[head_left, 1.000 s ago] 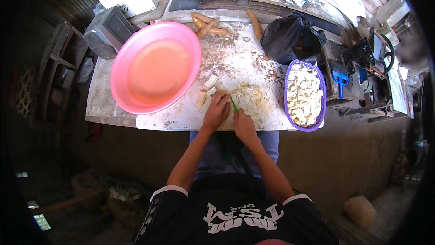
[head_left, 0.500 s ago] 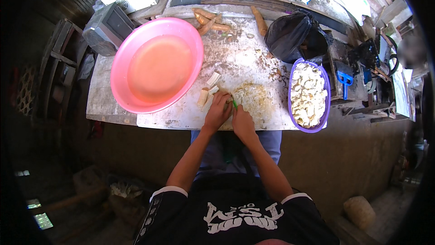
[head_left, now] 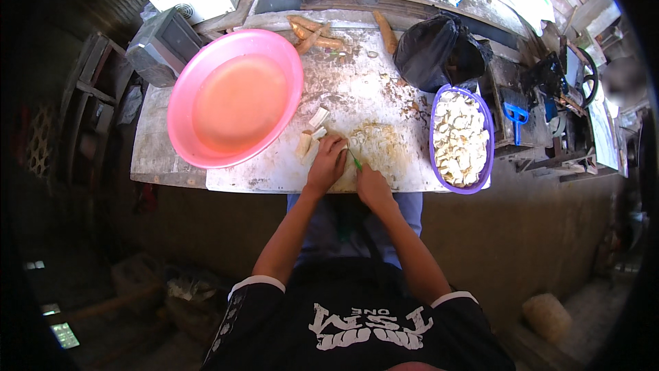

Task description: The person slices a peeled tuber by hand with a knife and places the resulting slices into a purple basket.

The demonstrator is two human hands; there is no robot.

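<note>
My left hand (head_left: 328, 167) rests near the table's front edge, its fingers curled over a piece of peeled cassava that they mostly hide. Just to the right, my right hand (head_left: 373, 184) grips a knife (head_left: 356, 162) by its green handle. The blade points away from me and to the left, beside my left fingertips. Several peeled, whitish cassava pieces (head_left: 318, 118) lie just beyond and left of my left hand. Thin pale slices and wet scraps (head_left: 376, 143) cover the table beyond my right hand.
At the left stands a large pink basin (head_left: 296, 89) of cloudy liquid. A purple basket (head_left: 433, 139) holding cut cassava chips (head_left: 461, 139) sits at the right edge. Unpeeled cassava roots (head_left: 322, 41) lie at the back, near a black plastic bag (head_left: 425, 55). A blue dustpan (head_left: 515, 113) hangs at right.
The knife and my right hand have drawn slightly away from my left fingers, and the green handle slants more. My left hand stays over the cassava piece. The whole view has shifted a little.
</note>
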